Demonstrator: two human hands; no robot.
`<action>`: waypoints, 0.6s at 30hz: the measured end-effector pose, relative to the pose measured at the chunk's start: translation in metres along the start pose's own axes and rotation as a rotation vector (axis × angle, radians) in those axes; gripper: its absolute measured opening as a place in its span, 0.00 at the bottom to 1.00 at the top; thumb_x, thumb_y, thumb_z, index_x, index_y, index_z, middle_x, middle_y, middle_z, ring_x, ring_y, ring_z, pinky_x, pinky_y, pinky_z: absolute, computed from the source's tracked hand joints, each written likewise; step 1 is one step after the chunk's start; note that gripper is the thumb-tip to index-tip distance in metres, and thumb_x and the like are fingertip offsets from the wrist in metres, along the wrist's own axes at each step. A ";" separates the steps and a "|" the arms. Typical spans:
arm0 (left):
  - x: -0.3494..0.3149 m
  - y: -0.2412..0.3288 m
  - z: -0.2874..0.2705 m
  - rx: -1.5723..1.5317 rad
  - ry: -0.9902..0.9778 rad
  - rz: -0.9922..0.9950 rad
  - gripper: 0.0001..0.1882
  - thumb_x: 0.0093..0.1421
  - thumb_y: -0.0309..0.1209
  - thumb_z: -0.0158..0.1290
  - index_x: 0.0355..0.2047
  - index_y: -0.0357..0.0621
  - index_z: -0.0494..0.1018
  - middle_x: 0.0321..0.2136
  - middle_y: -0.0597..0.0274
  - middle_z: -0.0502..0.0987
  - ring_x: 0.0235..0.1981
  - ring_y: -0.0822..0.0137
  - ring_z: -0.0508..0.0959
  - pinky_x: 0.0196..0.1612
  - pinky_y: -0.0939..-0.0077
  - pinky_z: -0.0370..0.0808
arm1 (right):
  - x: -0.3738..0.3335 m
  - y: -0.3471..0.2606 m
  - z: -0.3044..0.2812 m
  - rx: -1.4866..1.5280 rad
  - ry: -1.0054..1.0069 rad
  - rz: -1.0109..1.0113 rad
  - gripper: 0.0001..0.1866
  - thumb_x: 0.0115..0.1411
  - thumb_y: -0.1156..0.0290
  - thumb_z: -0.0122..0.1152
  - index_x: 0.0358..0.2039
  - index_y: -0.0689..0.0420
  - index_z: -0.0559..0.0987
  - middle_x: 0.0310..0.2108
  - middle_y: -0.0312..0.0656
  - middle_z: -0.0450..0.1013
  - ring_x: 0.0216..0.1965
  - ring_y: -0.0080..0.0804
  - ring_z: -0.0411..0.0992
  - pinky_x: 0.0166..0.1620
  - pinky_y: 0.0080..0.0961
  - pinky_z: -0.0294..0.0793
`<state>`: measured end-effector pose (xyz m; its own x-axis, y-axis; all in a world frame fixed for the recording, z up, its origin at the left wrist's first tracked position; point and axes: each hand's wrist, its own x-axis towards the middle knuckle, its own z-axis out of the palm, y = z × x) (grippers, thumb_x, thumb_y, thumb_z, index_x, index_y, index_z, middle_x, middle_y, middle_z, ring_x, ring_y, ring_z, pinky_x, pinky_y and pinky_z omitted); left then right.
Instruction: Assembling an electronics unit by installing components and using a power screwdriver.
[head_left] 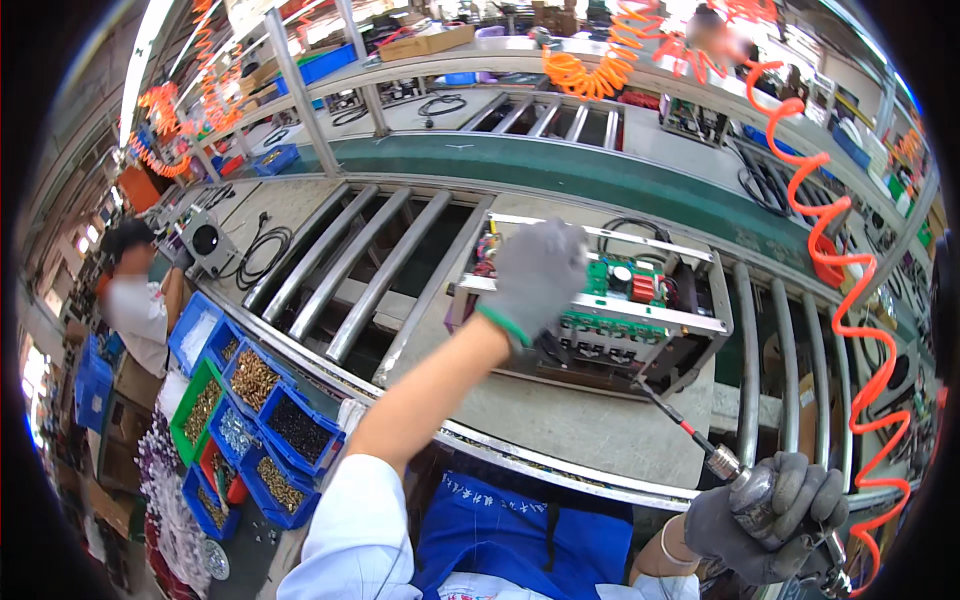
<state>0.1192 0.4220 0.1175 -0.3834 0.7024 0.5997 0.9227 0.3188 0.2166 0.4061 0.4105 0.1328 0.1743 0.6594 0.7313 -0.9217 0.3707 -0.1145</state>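
An open metal chassis [690,322] with a green circuit board [600,280] inside stands on a pale board in front of me. Over its left part is my left hand [540,275], in a grey glove with a green cuff. Its fingers curl inward and down; whatever they hold is hidden. At the lower right my right hand [775,525], also gloved in grey, is closed round the body of an air screwdriver [722,462]. The tool's long bit points up and left, its tip close to the chassis's lower front edge. Whether it touches cannot be made out.
Metal rollers [385,270] lie left and right of the pale board. Blue bins [290,430] and a green bin [197,410] of small fasteners stand left. An orange coiled hose [865,360] hangs at right. A person [135,300] works at far left beside another unit [207,243].
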 end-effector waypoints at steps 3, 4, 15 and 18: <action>-0.046 -0.006 -0.005 -0.397 0.461 0.043 0.04 0.52 0.25 0.55 0.29 0.42 0.78 0.23 0.63 0.78 0.20 0.68 0.76 0.23 0.76 0.71 | 0.004 0.017 0.016 -0.062 -0.011 0.000 0.12 0.47 0.75 0.56 0.26 0.53 0.60 0.14 0.30 0.56 0.17 0.14 0.55 0.23 0.12 0.58; -0.057 -0.011 -0.006 -0.385 0.471 0.052 0.04 0.52 0.25 0.55 0.29 0.42 0.78 0.23 0.63 0.78 0.20 0.68 0.76 0.23 0.76 0.71 | 0.006 0.026 0.022 0.019 -0.066 0.038 0.12 0.48 0.74 0.56 0.26 0.53 0.60 0.15 0.30 0.56 0.18 0.15 0.54 0.26 0.13 0.56; -0.095 -0.048 0.000 -0.769 0.453 -0.545 0.11 0.57 0.29 0.53 0.19 0.38 0.73 0.11 0.61 0.67 0.13 0.74 0.65 0.19 0.73 0.62 | 0.000 0.150 0.081 -0.297 -0.294 0.315 0.22 0.50 0.61 0.55 0.42 0.62 0.69 0.20 0.42 0.65 0.23 0.30 0.67 0.30 0.31 0.74; -0.095 -0.051 -0.002 -0.737 0.369 -0.575 0.12 0.57 0.30 0.53 0.18 0.38 0.71 0.11 0.59 0.67 0.13 0.72 0.65 0.19 0.72 0.62 | -0.008 0.167 0.084 -0.286 -0.281 0.279 0.25 0.52 0.59 0.57 0.47 0.60 0.67 0.25 0.43 0.68 0.22 0.28 0.67 0.32 0.33 0.75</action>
<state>0.1089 0.3379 0.0513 -0.8575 0.2845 0.4287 0.4435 -0.0136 0.8962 0.2220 0.4121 0.1645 -0.2030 0.5715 0.7951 -0.7808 0.3955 -0.4837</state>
